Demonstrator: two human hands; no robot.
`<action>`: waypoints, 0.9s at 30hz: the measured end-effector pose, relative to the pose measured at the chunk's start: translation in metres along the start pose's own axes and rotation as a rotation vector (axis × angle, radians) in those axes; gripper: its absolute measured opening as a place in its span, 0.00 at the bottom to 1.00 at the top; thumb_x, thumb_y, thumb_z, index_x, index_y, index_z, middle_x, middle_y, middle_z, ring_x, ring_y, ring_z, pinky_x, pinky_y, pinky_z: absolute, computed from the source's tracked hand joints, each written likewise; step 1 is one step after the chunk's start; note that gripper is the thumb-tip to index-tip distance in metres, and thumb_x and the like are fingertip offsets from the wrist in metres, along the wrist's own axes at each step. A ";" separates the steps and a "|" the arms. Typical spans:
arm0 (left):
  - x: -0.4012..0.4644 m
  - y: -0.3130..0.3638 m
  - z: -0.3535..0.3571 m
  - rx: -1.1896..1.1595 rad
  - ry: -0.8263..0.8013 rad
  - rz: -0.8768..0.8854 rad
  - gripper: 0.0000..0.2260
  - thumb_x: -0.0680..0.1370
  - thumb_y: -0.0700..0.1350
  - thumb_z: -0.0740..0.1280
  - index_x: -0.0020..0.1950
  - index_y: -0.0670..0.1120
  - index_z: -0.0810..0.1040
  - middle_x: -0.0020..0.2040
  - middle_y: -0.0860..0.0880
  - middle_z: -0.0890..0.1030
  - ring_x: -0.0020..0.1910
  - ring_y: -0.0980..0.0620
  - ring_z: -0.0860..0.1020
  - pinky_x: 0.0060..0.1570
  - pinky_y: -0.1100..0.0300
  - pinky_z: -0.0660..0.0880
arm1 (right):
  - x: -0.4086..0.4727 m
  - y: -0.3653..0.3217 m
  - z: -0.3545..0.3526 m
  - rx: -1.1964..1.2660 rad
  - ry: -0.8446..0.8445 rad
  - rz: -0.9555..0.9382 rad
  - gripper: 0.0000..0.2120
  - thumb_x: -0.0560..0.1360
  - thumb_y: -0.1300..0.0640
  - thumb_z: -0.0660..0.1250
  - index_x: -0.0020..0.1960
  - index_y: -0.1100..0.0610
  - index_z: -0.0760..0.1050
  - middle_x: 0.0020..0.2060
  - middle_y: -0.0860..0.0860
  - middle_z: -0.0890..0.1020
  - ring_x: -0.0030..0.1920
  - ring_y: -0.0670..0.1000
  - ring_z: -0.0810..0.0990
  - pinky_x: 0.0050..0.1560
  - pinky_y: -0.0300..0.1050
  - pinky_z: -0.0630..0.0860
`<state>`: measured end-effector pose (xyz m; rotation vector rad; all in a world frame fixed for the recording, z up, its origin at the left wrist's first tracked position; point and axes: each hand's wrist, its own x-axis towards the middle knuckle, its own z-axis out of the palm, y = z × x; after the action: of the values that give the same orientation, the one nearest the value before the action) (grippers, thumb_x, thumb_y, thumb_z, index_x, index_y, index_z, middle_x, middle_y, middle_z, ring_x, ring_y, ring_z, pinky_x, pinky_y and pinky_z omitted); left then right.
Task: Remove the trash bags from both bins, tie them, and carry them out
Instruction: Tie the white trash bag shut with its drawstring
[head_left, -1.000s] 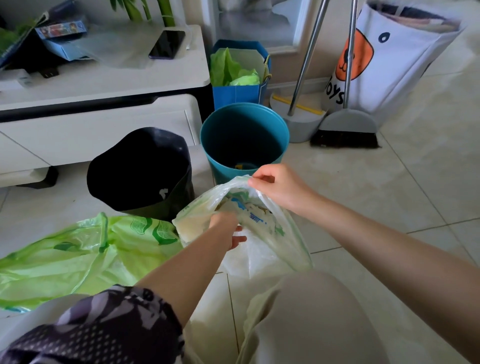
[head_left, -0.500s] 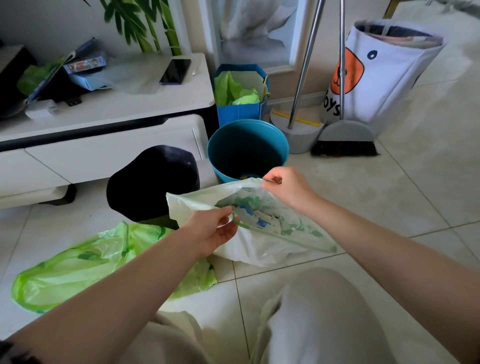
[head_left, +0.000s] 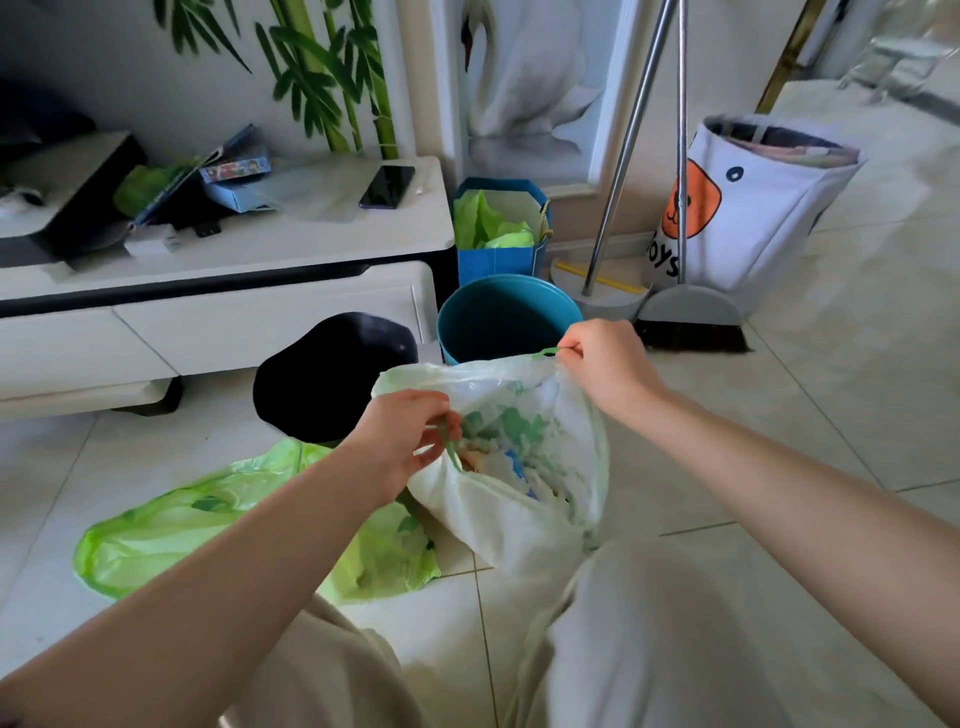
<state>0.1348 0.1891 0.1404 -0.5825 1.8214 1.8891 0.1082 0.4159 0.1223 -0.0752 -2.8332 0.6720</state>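
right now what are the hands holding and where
Both hold the translucent white plastic trash bag by its green drawstring at the mouth: left hand near side, right hand far side.

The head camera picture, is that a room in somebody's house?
Probably yes, a living room at home: a low white TV cabinet with a phone on it, a broom leaning by the wall, and a toy storage bag on the tiled floor.

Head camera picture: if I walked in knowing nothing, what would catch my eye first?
Probably the two hands at the centre, left hand and right hand, each pinching the mouth of a whitish trash bag full of rubbish, held open above the tiled floor. Next, the bright green bag lying flat on the floor to the left. Behind stand an unlined blue bin and a black bin.
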 end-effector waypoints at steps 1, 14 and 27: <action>-0.002 0.006 0.000 0.009 0.011 0.046 0.05 0.77 0.37 0.64 0.49 0.42 0.78 0.35 0.46 0.81 0.38 0.48 0.79 0.40 0.58 0.74 | 0.000 -0.001 -0.005 -0.021 0.022 -0.003 0.08 0.75 0.61 0.64 0.43 0.60 0.82 0.39 0.55 0.84 0.42 0.56 0.81 0.45 0.49 0.78; -0.042 0.103 -0.001 0.184 0.071 0.701 0.05 0.75 0.35 0.68 0.47 0.43 0.76 0.42 0.46 0.85 0.42 0.48 0.85 0.49 0.55 0.80 | 0.013 -0.070 -0.091 0.879 0.146 0.163 0.05 0.77 0.61 0.62 0.45 0.60 0.76 0.32 0.52 0.81 0.31 0.45 0.81 0.34 0.36 0.76; -0.049 0.089 0.000 0.339 0.084 0.650 0.05 0.76 0.33 0.66 0.46 0.42 0.78 0.43 0.46 0.86 0.31 0.52 0.81 0.38 0.59 0.80 | -0.016 -0.073 -0.090 1.023 -0.008 0.335 0.11 0.76 0.62 0.61 0.35 0.62 0.76 0.29 0.55 0.80 0.34 0.53 0.79 0.44 0.48 0.80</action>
<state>0.1223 0.1850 0.2412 0.0689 2.5314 1.8596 0.1448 0.3885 0.2298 -0.3595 -2.1488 2.0635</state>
